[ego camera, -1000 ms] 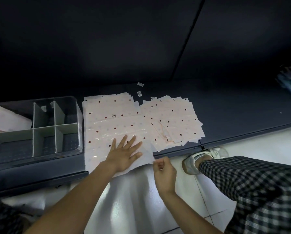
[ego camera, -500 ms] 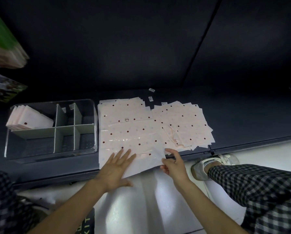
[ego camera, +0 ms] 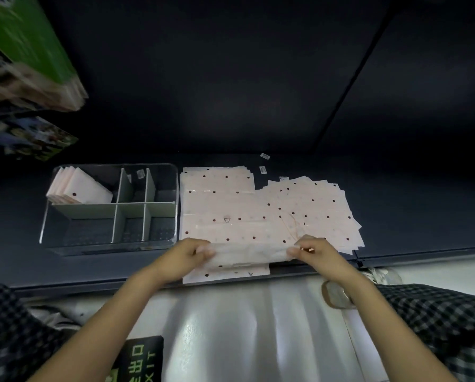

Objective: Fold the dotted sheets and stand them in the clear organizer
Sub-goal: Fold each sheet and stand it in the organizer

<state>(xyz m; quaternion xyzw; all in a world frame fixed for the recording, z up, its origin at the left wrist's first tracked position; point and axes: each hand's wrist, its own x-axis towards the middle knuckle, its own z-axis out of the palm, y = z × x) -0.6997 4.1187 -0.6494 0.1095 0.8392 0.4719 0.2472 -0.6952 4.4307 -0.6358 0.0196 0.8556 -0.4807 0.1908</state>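
The top dotted sheet (ego camera: pixel 248 253) is lifted by its near edge off the pink pile (ego camera: pixel 219 213) on the dark shelf (ego camera: pixel 412 205), left hand (ego camera: pixel 185 256) and right hand (ego camera: pixel 313 250) each pinching a corner, presumably to fold it away (folded ones (ego camera: pixel 78 188) already stand in the clear organizer (ego camera: pixel 109 210) beside).

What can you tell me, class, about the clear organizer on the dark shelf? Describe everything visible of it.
The clear organizer is a transparent, plastic-looking box with rounded corners, lying flat on the dark shelf, just left of the stack of dotted sheets. Pale grey-green dividers split it into several compartments. The far-left compartment holds a leaning row of folded sheets; the others look empty apart from small labels near the back. Neither hand touches it.
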